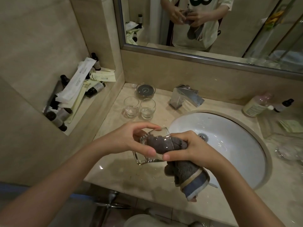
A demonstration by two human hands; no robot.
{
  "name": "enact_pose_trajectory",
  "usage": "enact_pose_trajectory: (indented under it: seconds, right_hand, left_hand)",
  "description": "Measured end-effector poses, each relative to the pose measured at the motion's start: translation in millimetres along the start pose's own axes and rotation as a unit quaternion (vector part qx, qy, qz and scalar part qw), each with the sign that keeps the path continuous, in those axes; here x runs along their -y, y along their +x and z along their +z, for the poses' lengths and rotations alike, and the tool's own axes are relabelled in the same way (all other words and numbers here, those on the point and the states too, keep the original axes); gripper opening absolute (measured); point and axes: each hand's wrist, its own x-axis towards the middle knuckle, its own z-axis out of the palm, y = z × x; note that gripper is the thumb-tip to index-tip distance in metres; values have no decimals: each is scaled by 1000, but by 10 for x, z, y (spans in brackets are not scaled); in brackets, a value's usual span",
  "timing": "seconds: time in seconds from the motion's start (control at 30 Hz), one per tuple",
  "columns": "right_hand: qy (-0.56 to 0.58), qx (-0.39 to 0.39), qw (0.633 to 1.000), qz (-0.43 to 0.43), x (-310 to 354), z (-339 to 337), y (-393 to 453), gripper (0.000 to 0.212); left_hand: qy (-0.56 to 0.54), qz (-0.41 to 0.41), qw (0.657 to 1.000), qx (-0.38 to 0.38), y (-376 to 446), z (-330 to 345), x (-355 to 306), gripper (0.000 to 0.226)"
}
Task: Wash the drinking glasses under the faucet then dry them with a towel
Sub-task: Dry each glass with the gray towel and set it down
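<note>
We see the left hand (131,138) curled round a clear drinking glass (153,145), which lies tilted on its side in the air above the worktop (118,169), just left of the white sink (229,145). The thumb sits on the near wall of the glass and the fingers wrap over its far side, near the rim. The right hand (195,147) grips a grey towel (188,174) and has part of it stuffed into the mouth of the glass; we can make out the grey cloth through the glass wall. The remainder of the towel, with a pale and blue band near its end, hangs below the right hand over the front edge of the sink. The two hands are close together, their thumbs almost meeting at the glass rim.

Further back on the worktop two more glasses (139,108) stand upright side by side, well apart from the hands, in front of a small glass dish (145,90). The chrome faucet (186,96) stands behind the sink. A mirror (213,30) above reflects the person's hands and towel.
</note>
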Motion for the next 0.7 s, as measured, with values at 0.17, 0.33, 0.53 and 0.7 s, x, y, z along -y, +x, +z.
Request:
enact_pose_trajectory:
  seconds: [0.17,0.33,0.53,0.7]
  right_hand:
    - [28,-57,998,7,-98,66,53,24]
    - [68,-123,990,23,-225,121,116,36]
    - [158,-212,964,45,-315,105,130,22]
    - [193,-249,948,53,-402,133,221,23]
  left_hand:
    - [-48,-13,999,3,76,-40,139,64]
    - [-75,-29,997,-5,153,-83,271,66]
    - [-130,-57,989,-39,205,-225,468,78]
    - [-174,-58,979,-89,277,-374,585,103]
